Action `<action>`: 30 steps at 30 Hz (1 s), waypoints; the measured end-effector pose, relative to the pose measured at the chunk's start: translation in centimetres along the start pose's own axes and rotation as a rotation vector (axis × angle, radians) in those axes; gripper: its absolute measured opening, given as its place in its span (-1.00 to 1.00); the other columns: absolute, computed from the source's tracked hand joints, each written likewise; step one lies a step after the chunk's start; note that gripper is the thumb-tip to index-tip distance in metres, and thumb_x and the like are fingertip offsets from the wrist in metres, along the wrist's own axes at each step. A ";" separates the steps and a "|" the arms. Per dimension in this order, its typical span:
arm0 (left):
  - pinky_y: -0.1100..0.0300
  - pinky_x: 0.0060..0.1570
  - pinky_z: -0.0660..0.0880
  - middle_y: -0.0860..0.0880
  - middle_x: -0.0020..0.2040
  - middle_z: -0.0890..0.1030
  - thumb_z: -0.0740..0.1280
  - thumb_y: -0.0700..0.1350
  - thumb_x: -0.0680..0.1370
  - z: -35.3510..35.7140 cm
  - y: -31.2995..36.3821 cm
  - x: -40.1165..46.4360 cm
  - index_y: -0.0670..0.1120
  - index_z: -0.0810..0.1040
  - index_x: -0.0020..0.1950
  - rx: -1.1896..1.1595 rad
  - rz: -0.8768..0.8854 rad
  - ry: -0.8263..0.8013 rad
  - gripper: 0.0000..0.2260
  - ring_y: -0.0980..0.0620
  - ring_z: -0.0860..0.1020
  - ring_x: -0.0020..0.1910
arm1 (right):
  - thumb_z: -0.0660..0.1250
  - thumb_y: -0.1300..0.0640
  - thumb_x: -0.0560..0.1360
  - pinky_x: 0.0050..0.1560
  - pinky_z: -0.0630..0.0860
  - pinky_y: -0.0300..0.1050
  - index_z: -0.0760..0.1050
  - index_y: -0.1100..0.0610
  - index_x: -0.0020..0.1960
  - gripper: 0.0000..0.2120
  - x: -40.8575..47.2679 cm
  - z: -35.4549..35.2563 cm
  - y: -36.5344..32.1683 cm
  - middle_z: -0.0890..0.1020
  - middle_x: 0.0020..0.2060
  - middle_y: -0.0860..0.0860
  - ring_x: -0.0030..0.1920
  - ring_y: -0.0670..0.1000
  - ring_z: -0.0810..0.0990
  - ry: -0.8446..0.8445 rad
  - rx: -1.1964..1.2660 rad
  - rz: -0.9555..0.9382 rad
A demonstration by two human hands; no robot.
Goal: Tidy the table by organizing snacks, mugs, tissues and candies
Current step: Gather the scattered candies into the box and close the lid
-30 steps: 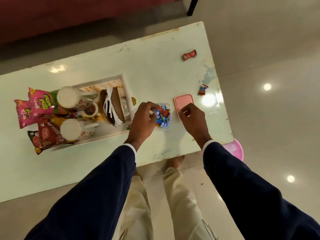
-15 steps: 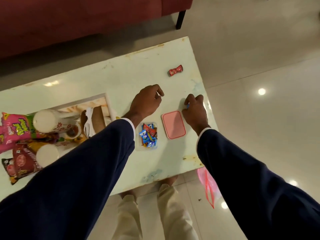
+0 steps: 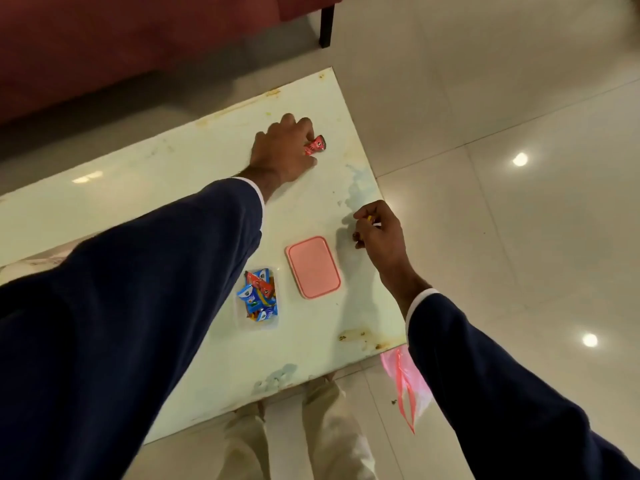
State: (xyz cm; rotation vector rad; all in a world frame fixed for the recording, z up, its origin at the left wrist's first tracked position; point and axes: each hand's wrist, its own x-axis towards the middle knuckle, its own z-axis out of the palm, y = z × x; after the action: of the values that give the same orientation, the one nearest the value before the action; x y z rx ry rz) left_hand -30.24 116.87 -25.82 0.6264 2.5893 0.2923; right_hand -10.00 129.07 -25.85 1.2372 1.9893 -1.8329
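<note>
My left hand [image 3: 282, 150] reaches to the far right part of the pale table [image 3: 145, 188] and pinches a red wrapped candy [image 3: 316, 145]. My right hand [image 3: 379, 230] hovers near the table's right edge with its fingers curled round a small candy [image 3: 370, 219], of which only a bit shows. A clear box [image 3: 258, 299] filled with several blue and red candies lies in front of me. Its pink lid [image 3: 313, 266] lies flat just to the right of it.
A dark red sofa [image 3: 121, 39] with a black leg stands beyond the table. A pink plastic bag [image 3: 403, 379] hangs by the table's near right corner. Glossy tiled floor [image 3: 519, 98] lies to the right. My left sleeve hides the table's left part.
My left hand went from the candy box to the far red candy and took hold of it. My right hand picked up the candy near the right edge. The view shifted right.
</note>
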 end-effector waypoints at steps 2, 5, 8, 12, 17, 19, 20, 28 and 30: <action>-0.10 0.17 0.41 -0.11 0.17 0.54 0.40 0.07 0.58 0.6 0.7 0.4 -0.04 0.51 0.14 0.069 0.031 0.049 -0.75 -0.18 0.55 0.13 | 0.21 0.31 0.52 -0.26 0.58 -0.21 0.52 0.17 0.02 -0.85 0.2 0.1 0.1 0.57 -0.16 -0.03 -0.31 -0.09 0.60 -0.004 0.018 0.014; -0.08 0.15 0.37 -0.07 0.06 0.60 0.37 0.09 0.61 0.8 1.1 -0.2 -0.04 0.51 0.04 0.057 0.022 0.058 -0.79 -0.15 0.57 0.03 | 0.30 0.26 0.55 -0.23 0.61 -0.22 0.52 0.13 0.10 -0.85 0.4 0.2 -0.4 0.61 -0.07 0.02 -0.28 -0.09 0.65 -0.063 0.013 0.018; 0.02 0.02 0.41 0.02 -0.06 0.65 0.41 0.05 0.58 0.4 0.2 -3.2 -0.04 0.52 -0.03 -0.104 -0.027 0.093 -0.82 -0.07 0.60 -0.07 | 0.41 0.26 0.51 -0.18 0.63 -0.16 0.52 0.14 0.14 -0.78 0.1 0.8 -1.1 0.62 -0.02 0.11 -0.23 0.01 0.67 -0.164 0.051 0.052; 0.31 -0.25 0.46 0.14 -0.28 0.58 0.57 -0.08 0.46 -0.3 -2.0 -10.5 -0.05 0.52 -0.12 -0.506 -0.174 0.125 -0.77 0.21 0.55 -0.30 | 0.48 0.36 0.44 -0.11 0.67 -0.09 0.55 0.19 0.15 -0.69 -2.3 2.7 -2.2 0.62 -0.05 0.14 -0.12 0.07 0.70 -0.353 0.117 0.061; 0.39 -0.20 0.51 0.08 -0.24 0.62 0.62 -0.16 0.39 0.5 -4.5 -20.5 0.05 0.51 -0.02 -0.739 -0.343 0.192 -0.65 0.26 0.59 -0.27 | 0.52 0.38 0.37 -0.19 0.69 -0.07 0.57 0.19 0.06 -0.68 -7.3 6.3 -2.0 0.61 -0.05 0.19 -0.16 0.13 0.69 -0.346 -0.005 0.030; 0.19 -0.19 0.59 0.03 -0.22 0.66 0.60 -0.17 0.42 1.7 -5.0 -23.3 0.12 0.53 -0.05 -0.798 -0.410 0.144 -0.68 0.11 0.64 -0.24 | 0.53 0.34 0.37 -0.25 0.63 -0.14 0.56 0.14 0.02 -0.72 -9.3 7.5 -1.2 0.60 -0.14 0.03 -0.23 0.08 0.64 -0.336 -0.170 -0.014; 0.11 -0.21 0.61 0.02 -0.22 0.67 0.59 -0.17 0.43 2.4 -5.2 -24.5 0.12 0.54 -0.08 -0.809 -0.425 0.129 -0.71 0.06 0.65 -0.24 | 0.52 0.32 0.39 -0.26 0.60 -0.14 0.54 0.12 0.01 -0.73 -10.3 8.1 -0.9 0.59 -0.18 -0.03 -0.25 0.04 0.62 -0.325 -0.225 -0.028; -0.04 -0.04 0.63 -0.06 0.03 0.59 0.59 -0.16 0.45 5.3 -6.0 -28.1 -0.11 0.58 0.13 -0.754 -0.416 0.144 -0.68 -0.05 0.64 -0.05 | 0.45 0.15 0.48 -0.13 0.63 -0.10 0.50 -0.04 0.11 -0.75 -14.6 10.3 -0.4 0.68 -0.04 -0.09 -0.11 -0.02 0.69 -0.190 -0.465 -0.106; 0.12 -0.11 0.62 -0.03 0.08 0.47 0.55 -0.13 0.50 5.4 -6.2 -28.6 -0.12 0.54 0.20 -0.710 -0.377 0.181 -0.67 0.06 0.61 -0.11 | 0.39 0.12 0.49 -0.13 0.62 -0.09 0.51 -0.09 0.05 -0.81 -14.2 9.3 -0.3 0.67 -0.07 -0.14 -0.14 -0.04 0.67 -0.104 -0.578 -0.115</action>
State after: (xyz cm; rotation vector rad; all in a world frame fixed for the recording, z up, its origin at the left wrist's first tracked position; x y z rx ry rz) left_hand -7.38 98.30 -21.48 -0.1443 2.4470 1.1031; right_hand -4.84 114.46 -18.96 0.8483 2.3269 -1.1838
